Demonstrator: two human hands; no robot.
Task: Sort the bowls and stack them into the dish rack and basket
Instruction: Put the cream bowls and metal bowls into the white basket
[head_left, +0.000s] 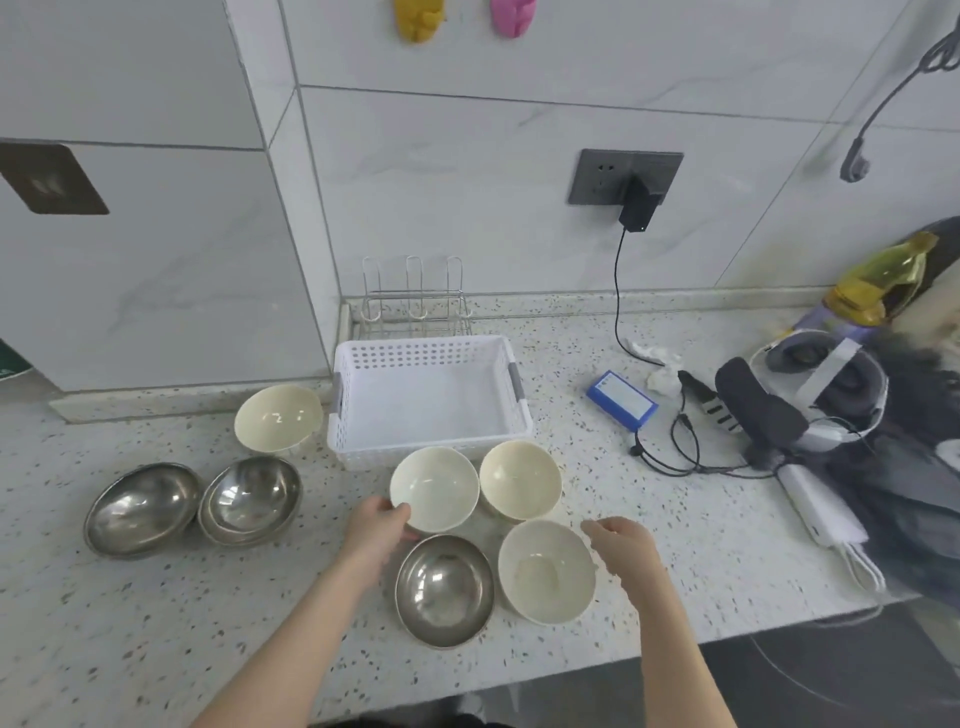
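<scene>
Cream bowl (434, 488) was gripped at its left rim by left hand (378, 525). Right hand (621, 540) hovered, fingers loosely curled, empty. One-sided grip risked tipping onto steel bowl (444, 590).

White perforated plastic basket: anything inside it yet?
No bowls inside the white perforated plastic basket; its floor looks bare. The near wall hides a strip of the floor along the front edge.

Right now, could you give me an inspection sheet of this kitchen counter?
Surface: speckled counter.
Job's things: four cream bowls, one gripped at its rim; steel bowl in front, more steel bowls at left; basket and rack hold nothing.
Clutter: blue box, headset.
Hands: left hand holds the bowl; right hand holds nothing.
Cables: charger lead.
Surroundings: tiled wall.
</scene>
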